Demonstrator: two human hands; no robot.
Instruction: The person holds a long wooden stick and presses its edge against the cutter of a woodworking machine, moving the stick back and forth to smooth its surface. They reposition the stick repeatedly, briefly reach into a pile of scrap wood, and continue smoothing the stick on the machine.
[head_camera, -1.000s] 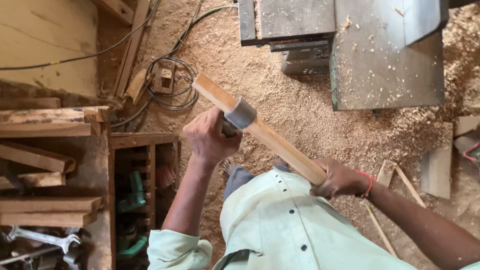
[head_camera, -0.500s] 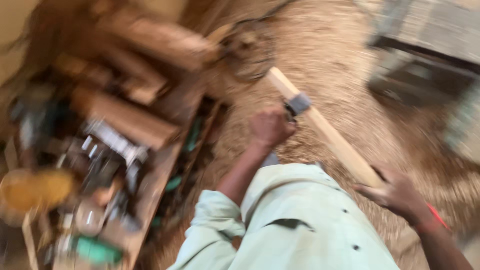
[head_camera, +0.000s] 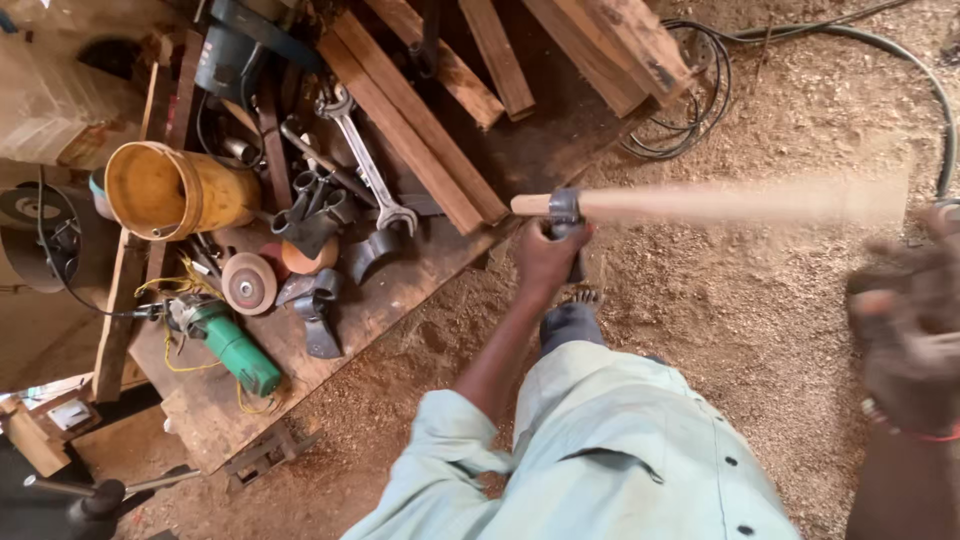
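Note:
A long pale wooden stick (head_camera: 720, 202) lies level across the middle of the view, its right part smeared by motion. A grey metal clamp (head_camera: 565, 207) sits around it near its left end. My left hand (head_camera: 548, 255) is closed on the clamp from below, arm stretched forward. My right hand (head_camera: 905, 330) is blurred at the right edge, below the stick's right end, with a red band at the wrist. Whether it touches the stick cannot be made out. I wear a light green shirt (head_camera: 620, 450).
A low wooden bench (head_camera: 400, 290) at left carries planks (head_camera: 410, 120), a large wrench (head_camera: 365, 165), a yellow bucket (head_camera: 170, 190), a green angle grinder (head_camera: 235, 350) and a grinding disc (head_camera: 248, 283). Black cables (head_camera: 700, 90) coil at the top. Sawdust (head_camera: 760, 300) covers the floor.
The view has swung left from the machine to the cluttered bench. The stick went from slanted to level, the left hand still gripping it. The right hand now shows below the stick's end.

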